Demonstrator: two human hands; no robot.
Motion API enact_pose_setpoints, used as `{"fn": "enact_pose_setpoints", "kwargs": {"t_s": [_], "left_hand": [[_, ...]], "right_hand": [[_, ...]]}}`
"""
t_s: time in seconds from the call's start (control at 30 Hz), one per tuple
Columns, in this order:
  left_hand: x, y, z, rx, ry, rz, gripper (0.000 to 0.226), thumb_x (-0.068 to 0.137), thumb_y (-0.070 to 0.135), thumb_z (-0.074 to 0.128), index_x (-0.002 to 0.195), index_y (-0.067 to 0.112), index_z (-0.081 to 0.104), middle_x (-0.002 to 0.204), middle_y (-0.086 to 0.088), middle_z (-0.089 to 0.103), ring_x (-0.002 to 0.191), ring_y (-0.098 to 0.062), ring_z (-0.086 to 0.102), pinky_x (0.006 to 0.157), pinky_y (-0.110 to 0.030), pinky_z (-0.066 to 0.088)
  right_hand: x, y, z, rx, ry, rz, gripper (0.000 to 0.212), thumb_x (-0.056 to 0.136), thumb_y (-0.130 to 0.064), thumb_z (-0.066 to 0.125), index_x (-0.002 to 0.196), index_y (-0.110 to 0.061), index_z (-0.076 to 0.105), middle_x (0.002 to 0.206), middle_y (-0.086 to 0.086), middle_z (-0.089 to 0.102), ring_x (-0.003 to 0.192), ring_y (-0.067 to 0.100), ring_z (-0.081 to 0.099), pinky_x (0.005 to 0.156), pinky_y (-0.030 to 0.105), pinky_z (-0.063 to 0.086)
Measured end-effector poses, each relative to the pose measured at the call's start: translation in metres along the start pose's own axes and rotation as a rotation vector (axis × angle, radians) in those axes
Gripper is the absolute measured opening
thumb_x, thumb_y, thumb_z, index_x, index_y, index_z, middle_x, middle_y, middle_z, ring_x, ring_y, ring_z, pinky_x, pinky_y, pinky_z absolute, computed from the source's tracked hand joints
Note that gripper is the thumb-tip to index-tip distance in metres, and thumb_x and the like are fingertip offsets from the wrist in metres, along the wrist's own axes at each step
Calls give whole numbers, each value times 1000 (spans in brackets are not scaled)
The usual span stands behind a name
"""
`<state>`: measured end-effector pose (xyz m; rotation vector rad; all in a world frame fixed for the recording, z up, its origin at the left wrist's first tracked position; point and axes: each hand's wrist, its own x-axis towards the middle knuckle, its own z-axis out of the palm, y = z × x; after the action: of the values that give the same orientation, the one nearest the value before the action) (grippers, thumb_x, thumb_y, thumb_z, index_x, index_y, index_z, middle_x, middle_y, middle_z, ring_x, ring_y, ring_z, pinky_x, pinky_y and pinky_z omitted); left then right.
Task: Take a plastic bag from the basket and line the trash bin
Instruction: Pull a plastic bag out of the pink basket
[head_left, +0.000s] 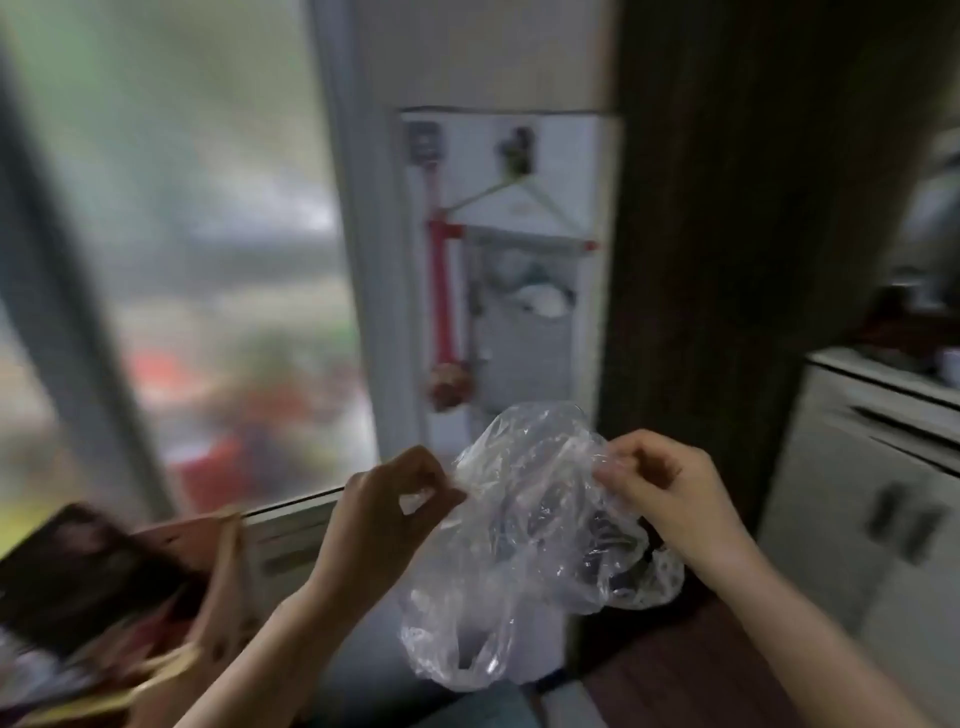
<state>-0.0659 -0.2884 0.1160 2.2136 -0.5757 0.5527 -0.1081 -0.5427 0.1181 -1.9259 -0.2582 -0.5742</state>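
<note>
A clear, crumpled plastic bag (530, 545) hangs in the air between both of my hands. My left hand (395, 499) pinches its upper left edge between thumb and fingers. My right hand (660, 483) pinches the upper right edge, and the bag sags below and behind it. A grey hanging pouch (524, 332) with white plastic showing at its slot is fixed to the white wall panel just behind the bag. No trash bin is visible. The whole view is blurred.
A tan basket or bag with a dark item inside (104, 592) sits at the lower left. A large window (171, 249) fills the left. A dark wooden panel (737, 208) stands right of centre, with white cabinets (883, 493) at the far right.
</note>
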Motion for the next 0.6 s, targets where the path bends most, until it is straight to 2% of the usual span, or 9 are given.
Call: {"fn": "enact_pose_setpoints", "kwargs": {"t_s": [0.07,0.17,0.27,0.33,0.43,0.53,0.6], "left_hand": [[11,49,54,-72,-95,128,15,74,26,75,70,24,61,70,12,68,71,0,65,65,-15,48],[15,129,133,-169,-218,267,23,75,24,75,68,33,55,67,15,65,71,0,63,67,-17,46],[10,209,210,-315,-360,321,20,75,32,73,69,34,55,72,14,65,74,-2,62,69,-26,50],[5,265,262,-384,-432,360,16,74,33,74,71,30,58,75,12,66,77,-4,63,72,-34,53],[-8,353,337,-515,-503,383,18,70,28,79,69,21,62,75,8,69,78,-5,64,74,-40,53],[-29,436,408,-632,-569,432,22,67,22,81,64,18,60,75,4,69,78,-7,65,73,-34,52],[-43,485,449,-682,-620,448,24,65,24,82,61,21,58,77,6,70,71,-5,65,67,-31,52]], "right_hand": [[-34,12,-64,-71,127,45,7,76,-32,68,74,-26,68,71,11,64,63,18,60,58,21,49],[-85,30,-157,-155,312,114,7,80,-23,68,73,-24,67,71,14,63,64,19,59,62,35,49],[-136,39,-244,-214,469,187,11,78,-28,68,72,-19,67,68,14,63,60,17,57,60,44,49],[-169,46,-302,-286,570,221,13,79,-24,69,71,-14,65,68,15,63,58,23,58,59,47,51],[-215,50,-392,-399,682,286,13,79,-22,70,69,-16,63,68,12,65,61,28,61,58,45,54],[-264,48,-473,-518,775,342,12,78,-27,70,72,-19,64,69,8,67,63,23,63,59,39,55],[-297,44,-520,-564,858,367,10,78,-30,70,74,-21,65,71,5,68,64,21,62,60,37,55]]}}
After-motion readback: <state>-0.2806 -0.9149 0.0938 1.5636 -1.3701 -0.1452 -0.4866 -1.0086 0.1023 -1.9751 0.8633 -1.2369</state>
